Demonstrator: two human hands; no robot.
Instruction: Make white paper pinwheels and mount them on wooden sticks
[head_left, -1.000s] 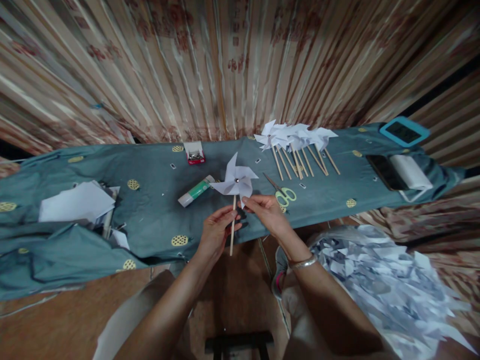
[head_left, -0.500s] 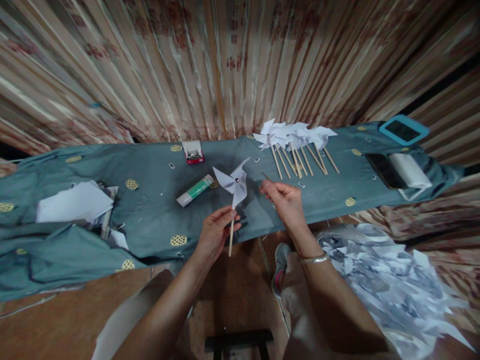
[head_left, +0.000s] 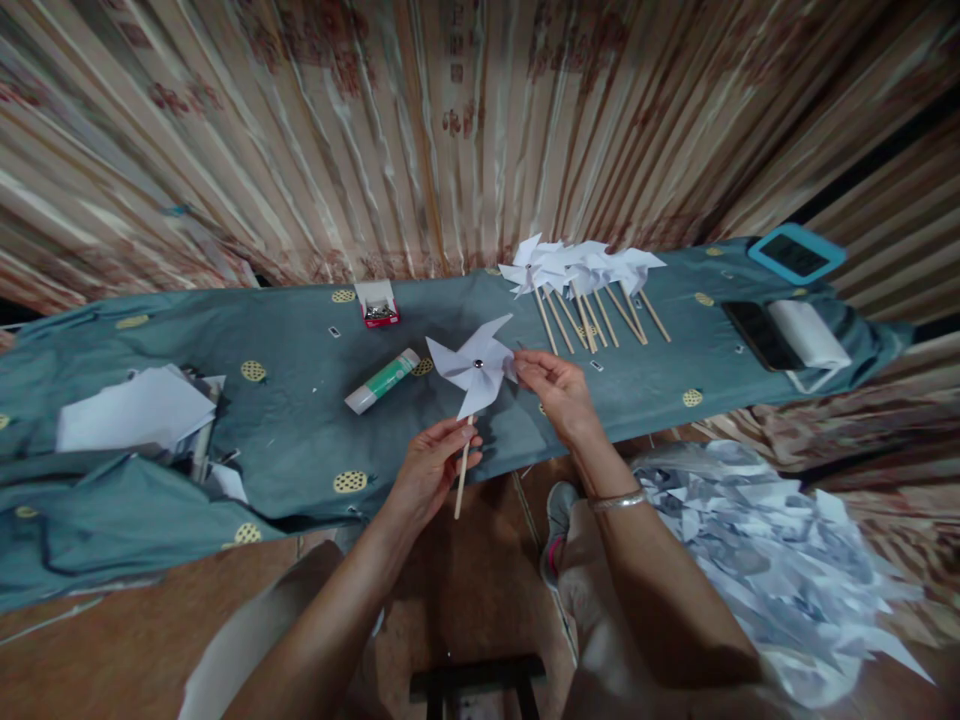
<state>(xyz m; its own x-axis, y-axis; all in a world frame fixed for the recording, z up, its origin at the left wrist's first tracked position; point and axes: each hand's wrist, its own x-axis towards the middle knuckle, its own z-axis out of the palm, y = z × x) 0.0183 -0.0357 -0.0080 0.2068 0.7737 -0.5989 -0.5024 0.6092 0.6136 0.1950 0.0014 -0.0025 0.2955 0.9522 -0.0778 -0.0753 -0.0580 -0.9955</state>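
A white paper pinwheel (head_left: 466,372) with a shiny pin at its centre stands on a wooden stick. My left hand (head_left: 433,465) is closed round that stick just below the blades, the stick's lower end poking out under the fingers. At the pinwheel's right blade, my right hand (head_left: 555,390) is pinched, fingertips against or right beside the paper edge. A thin dark sliver shows above those fingertips; its kind is too small to tell. Left of the pinwheel lies a green and white glue stick (head_left: 384,381). Behind it sits an open red and white box (head_left: 380,312) of small metal pins.
Several finished pinwheels (head_left: 581,270) lie in a row at the cloth-covered table's (head_left: 300,400) back. White paper sheets (head_left: 135,408) are at left. A phone (head_left: 761,337), a white object (head_left: 810,333) and a blue-framed device (head_left: 796,254) lie right. A bag of folded paper (head_left: 765,560) stands below.
My right hand has moved left to the pinwheel's blade from a spot apart from it. The blades have turned a little, while my left hand keeps its hold on the stick.
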